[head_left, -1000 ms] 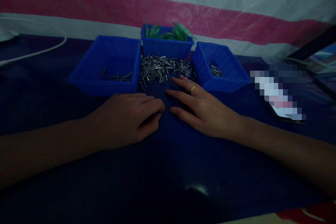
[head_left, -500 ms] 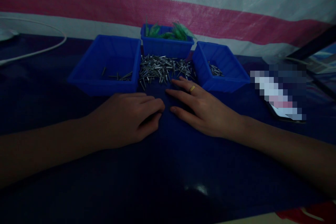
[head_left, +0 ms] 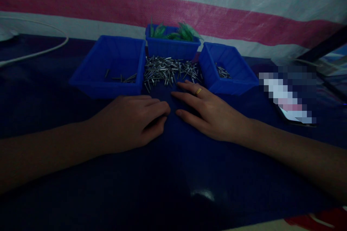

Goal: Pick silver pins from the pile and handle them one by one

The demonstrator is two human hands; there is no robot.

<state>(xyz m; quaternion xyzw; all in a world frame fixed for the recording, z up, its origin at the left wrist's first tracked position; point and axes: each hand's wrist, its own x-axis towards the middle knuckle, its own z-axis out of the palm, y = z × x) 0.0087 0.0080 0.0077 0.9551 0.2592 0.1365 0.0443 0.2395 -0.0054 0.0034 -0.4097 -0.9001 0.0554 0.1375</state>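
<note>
My left hand (head_left: 135, 121) rests on the dark blue table, its fingers curled under and the thumb close to the index finger. The curl hides whatever it may hold. Palm down beside it lies my right hand (head_left: 208, 110), fingers spread, with a gold ring on one finger and nothing held. Just beyond the right fingertips is a loose pile of slim silver metal pins (head_left: 162, 70), like rivets or nails. A left blue bin (head_left: 108, 88) holds several pins in its bottom. In the right blue bin (head_left: 230, 83) lies a small heap of similar pins.
Behind the pile stands a back blue bin (head_left: 173, 48) with crumpled green plastic (head_left: 184, 32) in it. A partly pixelated phone-like object (head_left: 292, 113) lies at right. A white cable (head_left: 40, 55) loops at far left. Striped sheeting (head_left: 108, 1) hangs behind the table (head_left: 168, 177).
</note>
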